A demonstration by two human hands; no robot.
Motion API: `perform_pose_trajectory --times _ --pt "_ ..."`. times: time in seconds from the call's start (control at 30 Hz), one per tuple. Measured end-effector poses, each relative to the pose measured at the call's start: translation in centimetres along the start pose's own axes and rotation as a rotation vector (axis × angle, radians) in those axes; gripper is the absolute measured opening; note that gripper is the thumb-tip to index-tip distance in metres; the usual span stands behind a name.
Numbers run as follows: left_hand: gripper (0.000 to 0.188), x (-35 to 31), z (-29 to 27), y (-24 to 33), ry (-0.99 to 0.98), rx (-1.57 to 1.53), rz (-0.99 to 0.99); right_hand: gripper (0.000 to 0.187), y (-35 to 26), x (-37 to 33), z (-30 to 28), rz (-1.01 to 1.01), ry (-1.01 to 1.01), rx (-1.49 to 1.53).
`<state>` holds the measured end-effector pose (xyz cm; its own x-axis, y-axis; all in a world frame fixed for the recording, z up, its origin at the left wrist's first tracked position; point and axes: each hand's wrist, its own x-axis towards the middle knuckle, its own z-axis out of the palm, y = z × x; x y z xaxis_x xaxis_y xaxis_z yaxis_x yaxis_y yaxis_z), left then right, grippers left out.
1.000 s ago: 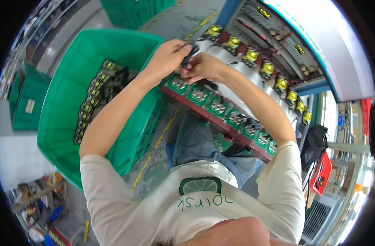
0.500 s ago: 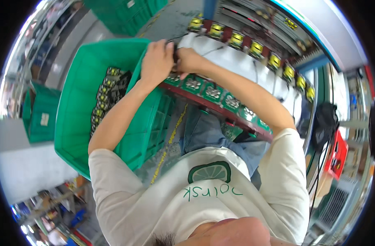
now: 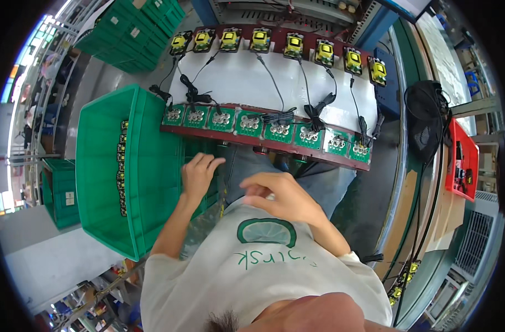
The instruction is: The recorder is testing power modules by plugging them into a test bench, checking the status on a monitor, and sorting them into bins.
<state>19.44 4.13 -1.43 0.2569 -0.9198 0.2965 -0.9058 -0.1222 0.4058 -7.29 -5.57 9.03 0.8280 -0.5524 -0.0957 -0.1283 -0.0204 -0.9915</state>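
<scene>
My left hand point(image 3: 199, 172), empty with its fingers loosely apart, hovers between the green crate and the front of the dark-red test rack point(image 3: 219, 131). In front of my shirt is my right hand point(image 3: 281, 195), also holding nothing, its thumb apart from the bent fingers. Along the rack's near edge runs a row of green circuit boards point(image 3: 248, 124) with round metal contacts. Several power-adapter boards with yellow transformers point(image 3: 260, 40) line its far edge. Bundled black cables point(image 3: 317, 112) lie across the white panel point(image 3: 236, 77), some over the green boards.
At the left stands a large green crate point(image 3: 135, 182) with more yellow-and-black boards point(image 3: 121, 166) in it. Stacked green crates point(image 3: 132, 36) are behind it. To the right are a black bag point(image 3: 427, 119), hanging cables and a red bin point(image 3: 465, 160).
Both hands have drawn back from the rack's left end toward my body and come apart. My view has turned, so the whole rack now shows.
</scene>
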Motion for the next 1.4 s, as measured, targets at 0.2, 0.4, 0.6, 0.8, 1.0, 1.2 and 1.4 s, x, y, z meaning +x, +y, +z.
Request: perform_pose_trajectory --times 0.2,0.4,0.6,0.8,1.0,1.2,1.4 --pt "0.023 3.3 0.6 -0.5 -0.099 0.122 0.028 0.019 1.3 -4.4 -4.5 0.058 0.237 -0.038" --pt "0.023 9.7 -3.4 9.9 -0.187 0.049 0.172 0.015 1.3 -1.0 -9.6 -0.101 0.695 -0.654" --pt "0.038 18.6 -0.9 11.2 -0.57 0.084 0.372 0.021 1.1 3.4 -12.6 -0.119 0.729 -0.929" --pt "0.04 20.2 -0.2 9.9 -0.617 -0.015 -0.001 0.029 0.9 0.9 -12.7 0.098 0.675 -0.893" --pt "0.023 16.4 -0.1 14.2 0.009 -0.004 0.476 0.034 2.7 2.2 -11.3 0.253 0.566 -1.068" --pt "0.013 16.0 1.9 16.6 -0.367 0.25 0.617 0.033 4.9 3.9 -11.9 0.041 0.574 -1.077" --pt "0.021 17.5 2.9 16.1 -0.493 0.255 0.518 0.031 2.3 4.7 -12.2 -0.119 0.682 -0.911"
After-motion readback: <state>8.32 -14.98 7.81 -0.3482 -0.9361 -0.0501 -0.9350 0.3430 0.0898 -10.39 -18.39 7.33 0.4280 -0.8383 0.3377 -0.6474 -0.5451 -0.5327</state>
